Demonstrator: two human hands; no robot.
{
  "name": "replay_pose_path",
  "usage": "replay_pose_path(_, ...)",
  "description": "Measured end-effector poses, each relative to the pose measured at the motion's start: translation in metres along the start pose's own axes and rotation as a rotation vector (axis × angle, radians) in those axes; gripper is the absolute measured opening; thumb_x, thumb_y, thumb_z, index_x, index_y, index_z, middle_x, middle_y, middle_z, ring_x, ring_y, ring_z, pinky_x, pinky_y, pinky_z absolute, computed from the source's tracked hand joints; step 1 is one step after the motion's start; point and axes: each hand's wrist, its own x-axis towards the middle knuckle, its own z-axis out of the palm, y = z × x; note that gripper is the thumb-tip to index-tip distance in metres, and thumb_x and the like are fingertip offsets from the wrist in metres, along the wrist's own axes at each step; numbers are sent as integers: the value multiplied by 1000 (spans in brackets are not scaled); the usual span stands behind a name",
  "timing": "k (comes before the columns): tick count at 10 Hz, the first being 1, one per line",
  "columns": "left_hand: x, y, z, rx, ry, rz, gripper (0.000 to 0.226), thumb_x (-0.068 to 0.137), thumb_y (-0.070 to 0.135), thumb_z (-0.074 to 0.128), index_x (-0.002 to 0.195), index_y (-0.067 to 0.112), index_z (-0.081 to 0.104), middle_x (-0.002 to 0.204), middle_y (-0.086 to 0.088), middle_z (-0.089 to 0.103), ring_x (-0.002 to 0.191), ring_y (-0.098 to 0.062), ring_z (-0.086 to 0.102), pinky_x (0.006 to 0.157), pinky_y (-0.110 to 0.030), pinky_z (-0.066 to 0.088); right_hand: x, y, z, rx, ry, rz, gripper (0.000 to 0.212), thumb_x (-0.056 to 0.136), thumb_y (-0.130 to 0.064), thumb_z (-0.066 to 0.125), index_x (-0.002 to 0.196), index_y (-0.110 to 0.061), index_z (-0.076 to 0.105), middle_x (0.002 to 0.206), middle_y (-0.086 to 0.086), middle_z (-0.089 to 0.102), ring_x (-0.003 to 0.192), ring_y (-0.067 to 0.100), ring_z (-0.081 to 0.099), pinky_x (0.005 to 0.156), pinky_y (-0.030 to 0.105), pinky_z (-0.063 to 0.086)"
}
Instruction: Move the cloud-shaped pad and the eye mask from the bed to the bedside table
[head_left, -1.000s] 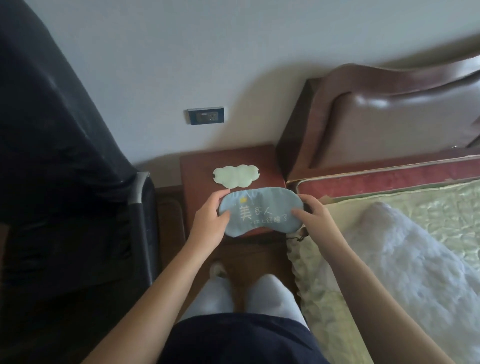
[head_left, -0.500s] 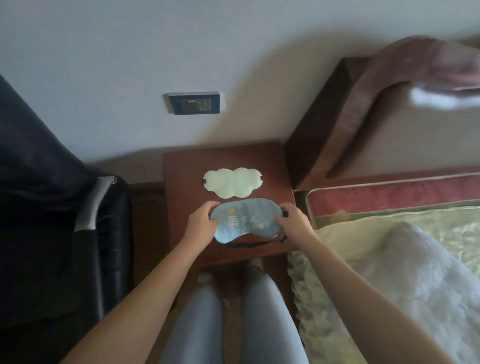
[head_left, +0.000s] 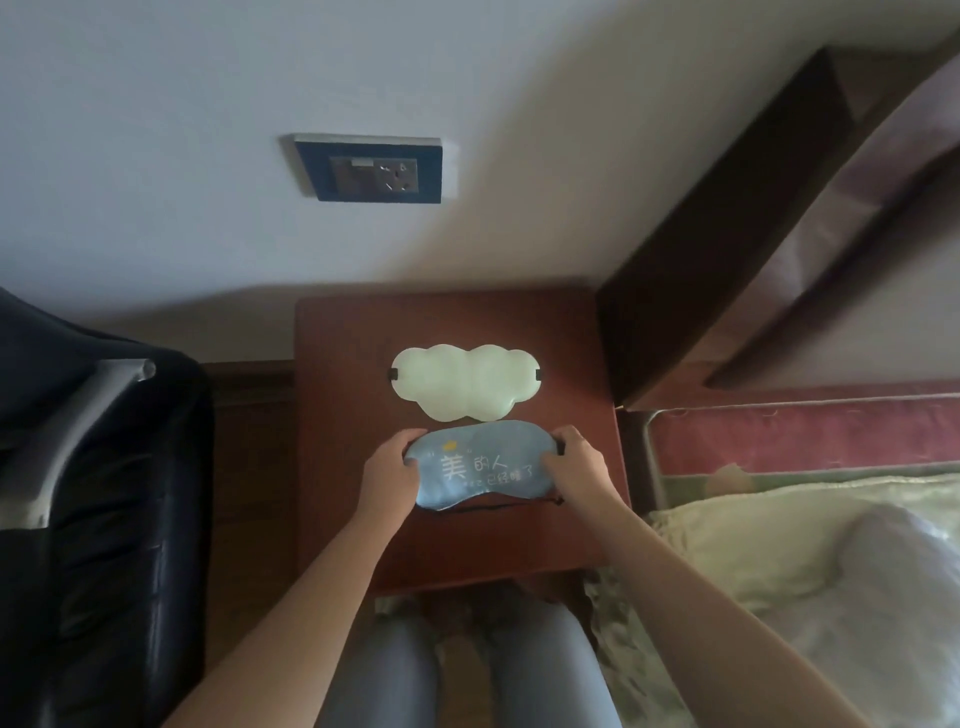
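Observation:
The pale green cloud-shaped pad (head_left: 464, 381) lies flat on the reddish-brown bedside table (head_left: 343, 467), towards its back. Just in front of it is the blue eye mask (head_left: 480, 470) with printed characters, lying on or just above the tabletop. My left hand (head_left: 387, 478) pinches the mask's left end and my right hand (head_left: 574, 470) pinches its right end. The mask's black strap (head_left: 498, 506) trails along its near edge.
A dark padded chair (head_left: 104, 493) stands left of the table. The bed (head_left: 779, 545) with a cream quilt and white fluffy blanket lies to the right, its dark headboard (head_left: 727, 234) against the wall. A wall socket (head_left: 371, 169) sits above the table. My legs are below.
Both hands have carried the eye mask forward over the table and lowered it just in front of the cloud pad. The view has moved closer to the table.

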Motion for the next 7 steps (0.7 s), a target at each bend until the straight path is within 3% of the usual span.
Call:
replay_pose_path(3, 7, -15, 7, 37, 41, -31, 42, 82, -4, 45, 117, 12, 62, 111, -13, 61, 102, -26, 58, 80, -25, 43, 9, 3, 5, -103, 33, 51, 36, 80, -8, 49, 116, -7, 48, 107, 17, 60, 95, 34, 59, 83, 48, 53)
replay_pose_path(6, 9, -21, 6, 109, 147, -13, 26, 86, 1, 50, 109, 7, 61, 106, -13, 61, 91, -23, 59, 67, -22, 39, 8, 13, 8, -110, -47, 39, 29, 78, -9, 52, 106, -8, 54, 97, 13, 63, 86, 34, 64, 76, 49, 56)
replay_pose_path(7, 2, -22, -1, 152, 187, 16, 28, 88, 8, 55, 116, 7, 58, 115, -14, 56, 98, -25, 59, 74, -25, 45, 5, 20, 8, -124, -2, -2, 31, 78, -12, 53, 109, -11, 55, 106, 13, 61, 92, 32, 61, 81, 46, 53)
